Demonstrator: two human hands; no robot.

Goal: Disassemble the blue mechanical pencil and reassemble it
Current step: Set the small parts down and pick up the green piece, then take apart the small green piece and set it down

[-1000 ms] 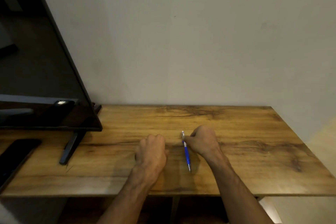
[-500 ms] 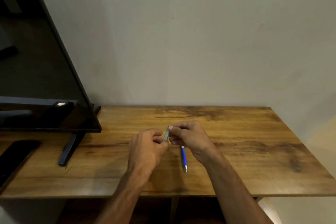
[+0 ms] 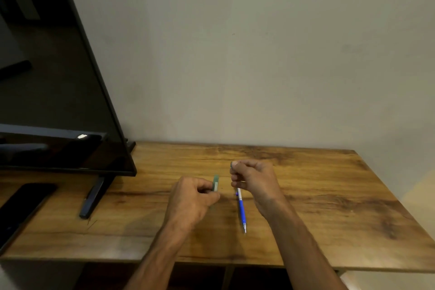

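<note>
Pencil below right hand fingers

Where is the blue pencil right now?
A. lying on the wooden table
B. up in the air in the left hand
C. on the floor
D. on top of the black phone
A: the blue pencil lies flat on the wooden table, just beside the right hand.

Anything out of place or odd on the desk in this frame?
Nothing looks spilled or damaged. The blue mechanical pencil lies flat on the wooden desk, while the left hand pinches a small greenish piece and the right hand a tiny bit; what these are is unclear.
</note>
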